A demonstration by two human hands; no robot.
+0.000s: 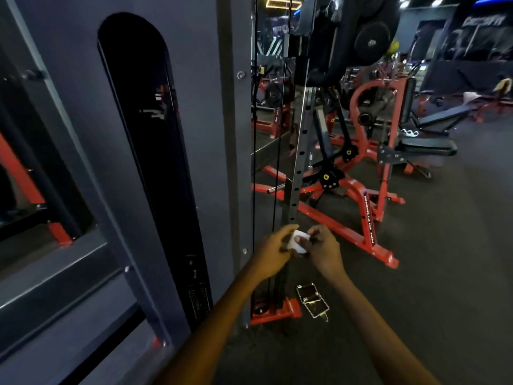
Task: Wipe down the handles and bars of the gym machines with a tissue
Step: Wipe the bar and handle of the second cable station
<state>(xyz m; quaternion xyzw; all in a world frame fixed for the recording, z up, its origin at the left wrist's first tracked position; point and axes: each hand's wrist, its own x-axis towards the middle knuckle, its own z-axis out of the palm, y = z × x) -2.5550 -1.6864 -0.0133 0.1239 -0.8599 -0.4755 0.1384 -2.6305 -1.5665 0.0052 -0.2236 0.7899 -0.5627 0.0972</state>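
A small white folded tissue (297, 241) sits between both hands at the lower middle of the head view. My left hand (273, 252) curls round its left side, thumb on top. My right hand (324, 250) pinches its right edge with fingertips. Just behind the hands rises the cable machine's grey perforated upright bar (298, 168), with black cables (254, 134) beside it. A chrome stirrup handle (312, 301) lies on the floor below my hands, near the machine's red base (280, 312).
The cable machine's grey housing (194, 120) with a dark weight-stack window fills the left. Red plate-loaded machines (361, 195) and a black bench (427, 145) stand ahead and to the right on dark floor (444, 273). A mirror lies behind the cables.
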